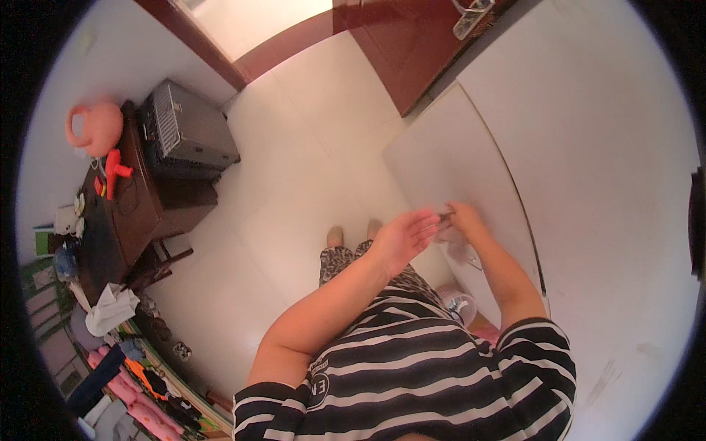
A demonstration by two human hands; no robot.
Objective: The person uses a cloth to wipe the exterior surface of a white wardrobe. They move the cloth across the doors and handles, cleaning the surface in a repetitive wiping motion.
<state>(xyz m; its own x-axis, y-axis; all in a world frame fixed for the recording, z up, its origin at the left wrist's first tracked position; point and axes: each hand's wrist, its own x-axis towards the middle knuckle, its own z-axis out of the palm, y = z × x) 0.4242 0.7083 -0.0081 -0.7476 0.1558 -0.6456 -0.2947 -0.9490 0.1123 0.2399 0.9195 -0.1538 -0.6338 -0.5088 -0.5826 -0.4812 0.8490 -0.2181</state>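
My right hand (466,219) grips a small dark object (444,215), too blurred to name, in front of a white panel (463,149). Beside it, my left hand (408,237) is held up with its fingers extended and nothing seen in it. Its fingertips come close to the dark object; whether they touch it I cannot tell. Below my right hand hangs a blurred, translucent, pale pinkish thing (456,245), perhaps thin plastic. Just under that, a curved metal handle (474,263) shows on the white panel.
A pale bin (460,308) with things inside stands by my right hip. To the left, a dark wooden desk (129,220) carries a red hair dryer (114,172) and a pink jug (102,128). Beyond are a grey pet carrier (193,124), folded clothes (127,386) and a reddish-brown door (402,49).
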